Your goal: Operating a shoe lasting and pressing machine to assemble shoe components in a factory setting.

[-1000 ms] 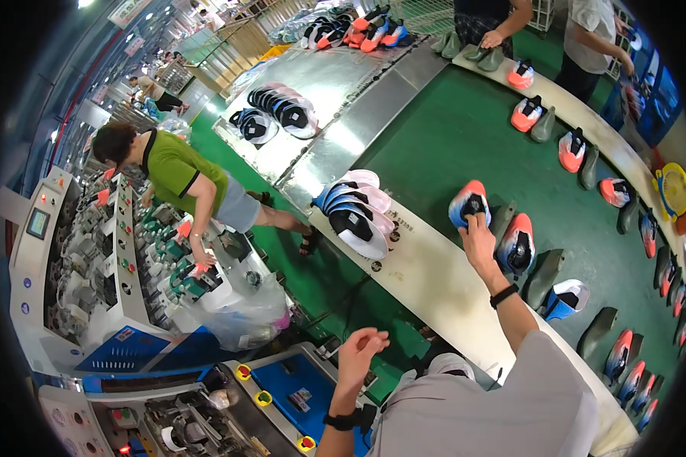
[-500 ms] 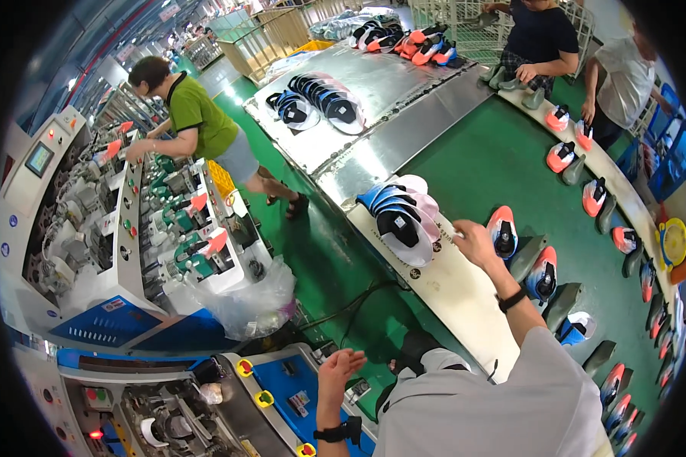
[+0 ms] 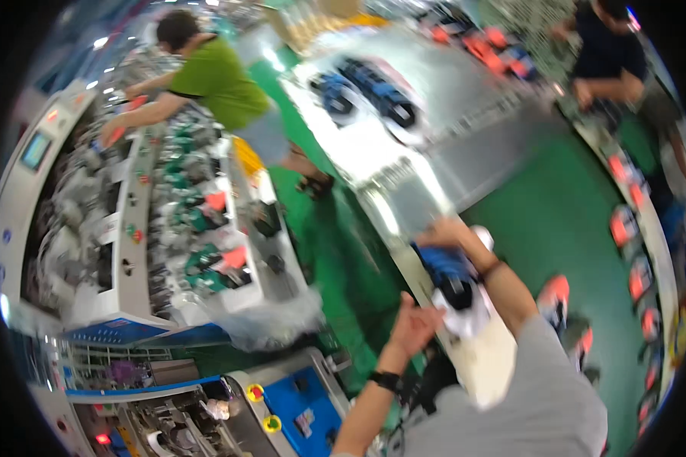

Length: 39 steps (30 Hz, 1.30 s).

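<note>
A stack of blue, black and white shoe uppers [image 3: 459,293] lies overlapped on a narrow cream-coloured board [image 3: 484,362] in front of me. My right hand [image 3: 443,233] reaches over the far end of that stack, touching or just above it. Its fingers are blurred and partly hidden, so a grip cannot be made out. My left hand [image 3: 416,327] hangs beside the near end of the stack, thumb and fingers apart, with nothing in it.
Beyond the board stands a metal table [image 3: 305,84] bearing more shoe uppers [image 3: 381,95]. At left, a person in a green shirt [image 3: 219,84] works at a machine [image 3: 133,228]. Shoes line a curved conveyor [image 3: 587,141] at right. A blue-topped machine panel [image 3: 301,396] is near my left arm.
My right hand has moved left and farther away onto the stack. My left hand has risen rightward toward it. The whole view has shifted, and the green-shirted person leans farther over the machine.
</note>
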Each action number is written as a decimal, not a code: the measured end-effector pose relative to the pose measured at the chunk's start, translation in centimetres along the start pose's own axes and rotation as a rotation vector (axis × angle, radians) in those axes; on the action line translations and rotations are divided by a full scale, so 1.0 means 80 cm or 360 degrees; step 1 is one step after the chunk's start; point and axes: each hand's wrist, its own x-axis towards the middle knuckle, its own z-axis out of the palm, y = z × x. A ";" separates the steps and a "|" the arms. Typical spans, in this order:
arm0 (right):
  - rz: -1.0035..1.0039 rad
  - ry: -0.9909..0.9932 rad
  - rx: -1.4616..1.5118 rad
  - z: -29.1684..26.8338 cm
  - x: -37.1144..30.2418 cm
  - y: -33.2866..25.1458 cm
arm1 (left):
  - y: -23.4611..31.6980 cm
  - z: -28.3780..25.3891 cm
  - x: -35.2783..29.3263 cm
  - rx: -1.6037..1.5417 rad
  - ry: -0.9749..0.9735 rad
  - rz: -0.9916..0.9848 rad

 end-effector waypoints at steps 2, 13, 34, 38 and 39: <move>-0.0287 0.0367 0.0114 0.028 -0.020 0.054 | -0.013 0.019 0.060 -0.0300 -0.0072 -0.0123; -0.0800 0.0993 0.0724 0.093 -0.210 -0.095 | -0.027 0.032 -0.028 -0.0728 0.0006 0.0453; -0.3073 -0.0619 0.0720 0.511 -0.685 -0.487 | -0.485 -0.033 -0.748 -0.0723 0.1980 0.3100; -0.2416 -0.1916 0.0384 0.561 -0.715 -0.475 | -0.513 -0.035 -0.762 -0.0795 0.2279 0.3114; -0.2457 -0.1906 0.0337 0.562 -0.726 -0.482 | -0.511 -0.040 -0.767 -0.0823 0.2369 0.2913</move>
